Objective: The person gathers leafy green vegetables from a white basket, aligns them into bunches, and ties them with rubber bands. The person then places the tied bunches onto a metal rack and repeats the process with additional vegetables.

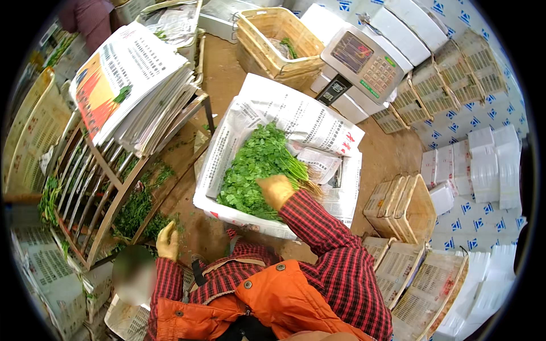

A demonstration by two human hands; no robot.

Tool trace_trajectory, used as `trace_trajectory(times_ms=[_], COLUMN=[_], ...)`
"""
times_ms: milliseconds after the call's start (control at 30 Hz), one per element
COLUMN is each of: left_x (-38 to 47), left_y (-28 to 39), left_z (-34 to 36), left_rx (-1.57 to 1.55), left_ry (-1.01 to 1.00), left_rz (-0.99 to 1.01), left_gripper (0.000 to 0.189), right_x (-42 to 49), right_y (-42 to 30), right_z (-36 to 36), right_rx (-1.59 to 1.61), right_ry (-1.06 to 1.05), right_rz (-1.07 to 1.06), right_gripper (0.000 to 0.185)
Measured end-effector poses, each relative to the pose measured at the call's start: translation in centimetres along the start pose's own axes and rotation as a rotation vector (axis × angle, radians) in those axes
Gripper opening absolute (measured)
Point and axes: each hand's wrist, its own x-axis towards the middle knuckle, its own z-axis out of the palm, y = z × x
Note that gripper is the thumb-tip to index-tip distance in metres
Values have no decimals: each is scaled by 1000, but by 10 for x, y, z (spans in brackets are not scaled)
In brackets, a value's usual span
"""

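My right hand, in a tan glove, rests on a pile of leafy green coriander. Its fingers are partly hidden, so whether they grip any stems is unclear. The roots point right, and the leaves spread to the left. This pile lies in a white foam box lined with printed newspaper, one sheet of which stands up over the far side. Off to the left, my gloved left hand hangs beside a slatted rack, loosely curled with nothing visible in it.
A stack of newspapers tops the slatted rack, with loose greens beneath. Behind the foam box are an electronic scale display and a plastic crate. Crates and white foam boxes line the right. A person is at upper left.
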Motion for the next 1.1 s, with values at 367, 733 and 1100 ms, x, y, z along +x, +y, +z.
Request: trace_trajectory(times_ms=[367,733,1100], left_x=[-159,-371,-506], left_y=[-64,-150,-257], left_z=[-75,-47,82], left_rx=[-474,-493,-538], left_ry=[671,1336,460], left_rz=[-308,-579,-1397], left_gripper=[27,21,51], right_x=[54,17,-19], right_y=[-210,-461,-568], right_z=[44,144,196], right_rx=[274,442,159], right_ry=[-168,-435,-313], right_rz=[-694,-1371,-1493], right_gripper=[16,33,34])
